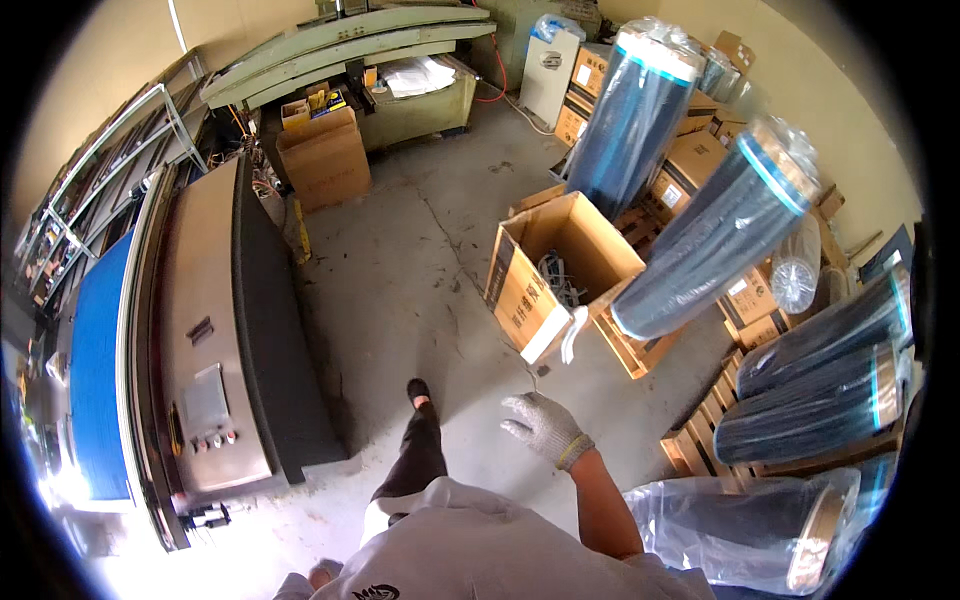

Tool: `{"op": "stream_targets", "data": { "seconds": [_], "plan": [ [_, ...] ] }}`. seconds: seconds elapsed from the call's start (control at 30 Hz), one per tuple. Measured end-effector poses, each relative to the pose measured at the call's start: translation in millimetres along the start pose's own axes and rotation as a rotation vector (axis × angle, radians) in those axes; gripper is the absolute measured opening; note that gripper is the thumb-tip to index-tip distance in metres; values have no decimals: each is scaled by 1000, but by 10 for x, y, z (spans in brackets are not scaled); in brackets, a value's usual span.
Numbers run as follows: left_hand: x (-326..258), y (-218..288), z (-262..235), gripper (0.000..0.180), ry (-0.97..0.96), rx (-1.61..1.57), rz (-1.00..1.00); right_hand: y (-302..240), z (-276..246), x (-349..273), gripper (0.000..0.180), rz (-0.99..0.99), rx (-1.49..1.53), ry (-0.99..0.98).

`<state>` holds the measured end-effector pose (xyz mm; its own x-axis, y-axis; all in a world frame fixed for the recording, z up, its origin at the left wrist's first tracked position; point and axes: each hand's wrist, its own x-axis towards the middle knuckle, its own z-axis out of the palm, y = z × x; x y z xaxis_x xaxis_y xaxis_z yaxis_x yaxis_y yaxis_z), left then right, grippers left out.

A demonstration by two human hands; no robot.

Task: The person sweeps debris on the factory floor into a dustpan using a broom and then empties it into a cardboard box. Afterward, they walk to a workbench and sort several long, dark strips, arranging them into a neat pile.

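Note:
My right hand (546, 428), in a grey knitted glove with a yellowish cuff, is held out over the floor in front of me. Its fingers are loosely spread and nothing shows in them. Just beyond it stands an open cardboard box (520, 295) holding a tangle of pale strips, one hanging over its near edge; my hand is apart from it. Of my left side, only a bit of skin and what may be my left glove (290, 588) show at the lower edge. Its fingers cannot be made out.
Tall film-wrapped dark rolls (705, 235) stand at the right, and more lie on wooden pallets (690, 450). Stacked cartons (690, 165) line the wall. A long machine with a metal panel (215, 330) runs along the left; a green machine (420, 110) and another carton (325, 160) are at the back.

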<state>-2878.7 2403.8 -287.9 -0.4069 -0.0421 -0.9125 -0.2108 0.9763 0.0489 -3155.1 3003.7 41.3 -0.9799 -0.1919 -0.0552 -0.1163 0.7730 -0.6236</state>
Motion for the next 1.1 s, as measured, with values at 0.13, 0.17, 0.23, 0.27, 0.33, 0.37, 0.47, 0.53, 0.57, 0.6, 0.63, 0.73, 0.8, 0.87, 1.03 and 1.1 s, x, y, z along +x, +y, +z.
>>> {"op": "stream_targets", "data": {
  "seconds": [0.13, 0.17, 0.23, 0.27, 0.33, 0.37, 0.47, 0.53, 0.57, 0.6, 0.63, 0.73, 0.8, 0.87, 1.03, 1.1],
  "plan": [
    [626, 550, -1449, 23, 30, -1, -48, 319, -89, 1331, 40, 156, 110, -89],
    [863, 643, -1941, 23, 46, 74, 2, 389, -133, 1599, 41, 152, 64, -87],
    [1325, 945, -2915, 24, 66, 295, 117, 620, -221, 2165, 43, 142, -24, -120],
    [1542, 1201, -3513, 24, 75, 459, 176, 714, -292, 2449, 45, 177, -28, -151],
    [1916, 1982, -4963, 24, 110, 803, 281, 954, -394, 2837, 45, 200, 21, -20],
    [2082, 2256, -5642, 24, 184, 919, 406, 942, -545, 3084, 44, 306, 65, -25],
    [2970, 3104, -7388, 24, 671, 1044, 355, 1145, -908, 3702, 45, 479, 284, 3],
    [3412, 3536, -8403, 28, 953, 1080, 463, 1503, -1028, 4175, 49, 548, 159, -54],
    [3326, 4391, -8747, 28, 561, 166, 497, 1730, -1107, 4340, 50, 662, 48, -114],
    [2888, 5248, -9256, 28, 432, -796, 441, 1859, -1190, 4445, 49, 733, 26, -86],
    [2897, 5421, -9585, 29, 505, -653, 526, 1983, -1274, 4702, 49, 758, 15, -65],
    [3095, 5887, -10245, 30, 597, -288, 628, 2203, -1736, 5748, 51, 827, -26, -98],
    [3505, 5742, -10542, 30, 570, -165, 588, 2345, -1927, 6430, 53, 707, -26, -25],
    [4189, 5271, -10634, 33, 380, -609, 455, 2589, -2067, 7113, 52, 498, 8, 80],
    [4430, 5434, -11277, 33, 122, -540, 302, 2905, -2763, 8651, 52, 470, 13, -2],
    [4776, 5789, -11670, 32, 150, -224, 262, 3271, -3014, 9113, 45, 445, 12, 77]
  ]
}}
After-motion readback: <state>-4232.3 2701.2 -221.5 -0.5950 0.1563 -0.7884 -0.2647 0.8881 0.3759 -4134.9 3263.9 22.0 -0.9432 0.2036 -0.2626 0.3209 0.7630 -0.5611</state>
